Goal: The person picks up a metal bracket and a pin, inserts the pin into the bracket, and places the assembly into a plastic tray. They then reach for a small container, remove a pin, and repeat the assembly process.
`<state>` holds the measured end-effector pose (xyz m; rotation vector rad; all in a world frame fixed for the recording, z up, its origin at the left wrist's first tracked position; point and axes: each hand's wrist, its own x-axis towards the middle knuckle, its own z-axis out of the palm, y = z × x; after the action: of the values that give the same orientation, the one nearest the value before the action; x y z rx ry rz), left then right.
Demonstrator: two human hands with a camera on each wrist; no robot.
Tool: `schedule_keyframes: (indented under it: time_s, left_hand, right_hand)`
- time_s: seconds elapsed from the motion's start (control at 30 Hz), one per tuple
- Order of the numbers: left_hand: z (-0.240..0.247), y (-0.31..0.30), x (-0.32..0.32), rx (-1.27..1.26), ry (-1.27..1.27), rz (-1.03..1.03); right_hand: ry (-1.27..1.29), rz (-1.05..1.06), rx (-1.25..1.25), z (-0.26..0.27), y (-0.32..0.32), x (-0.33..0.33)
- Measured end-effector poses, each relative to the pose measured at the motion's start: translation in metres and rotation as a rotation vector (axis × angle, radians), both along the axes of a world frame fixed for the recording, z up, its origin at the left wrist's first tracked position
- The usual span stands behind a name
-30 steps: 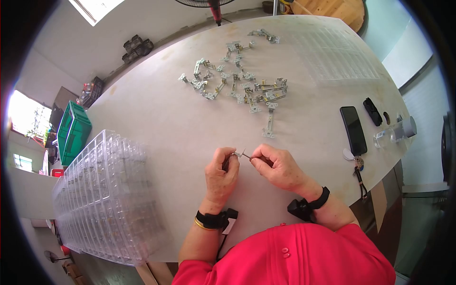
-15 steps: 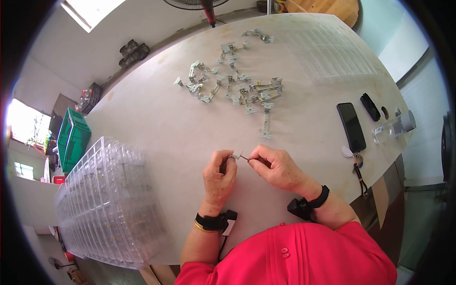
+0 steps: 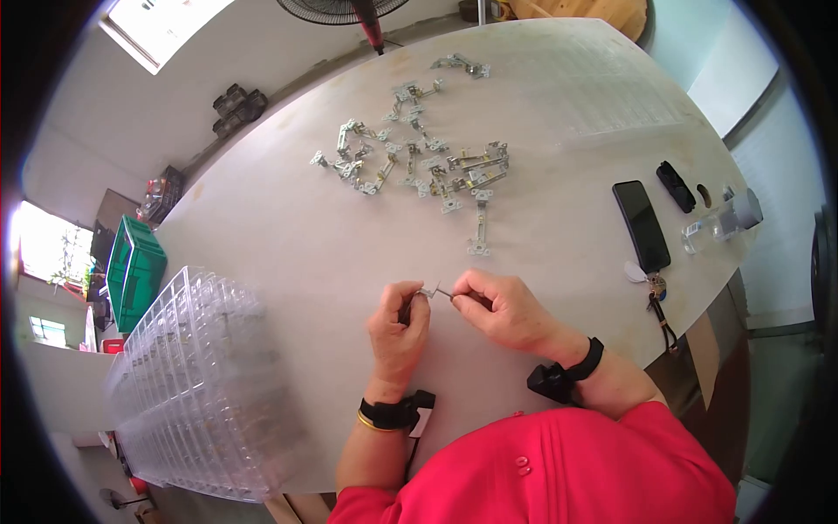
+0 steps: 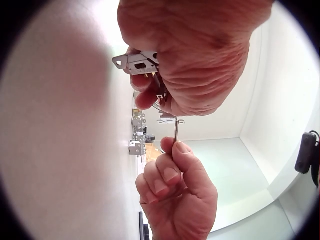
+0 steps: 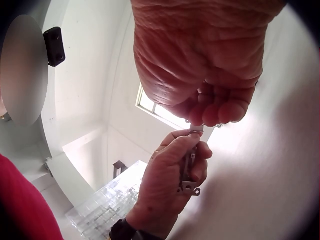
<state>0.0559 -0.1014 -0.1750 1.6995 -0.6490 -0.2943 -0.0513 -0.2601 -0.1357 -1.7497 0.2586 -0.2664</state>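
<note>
In the head view my left hand (image 3: 397,336) grips a slim metal bracket over the near part of the table. One end plate of that bracket (image 4: 135,64) sticks out past the fingers in the left wrist view; its middle is hidden in the palm. My right hand (image 3: 508,313) pinches a thin metal rod (image 4: 176,131) between thumb and forefinger. The rod's tip overlaps the bracket's far end in the left wrist view. Several similar brackets (image 3: 478,223), pale metal with brass-coloured parts, lie in a loose group beyond the hands.
A stack of clear plastic trays (image 3: 196,375) stands on the left, with a green crate (image 3: 135,271) behind it. Another clear tray (image 3: 620,96) lies at the far right. A phone (image 3: 642,227), keys (image 3: 657,288) and a clear bottle (image 3: 724,223) are near the right edge.
The head view has shifted, so the brackets and trays sit slightly differently in it. Both hands keep their grips, with the rod held at the bracket's end throughout.
</note>
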Motion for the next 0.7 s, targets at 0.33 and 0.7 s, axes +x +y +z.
schedule_keyframes:
  time_s: [0.33,0.7]
  left_hand:
    - [-0.0037,-0.0019,-0.0008,0.024,0.033,0.009]
    - [-0.0025,0.0016,0.0014,0.038,0.04,-0.026]
  right_hand:
    - [0.0,0.013,-0.024,-0.0015,-0.0038,-0.0022]
    - [-0.017,0.01,-0.03,0.0002,-0.0029,-0.0029]
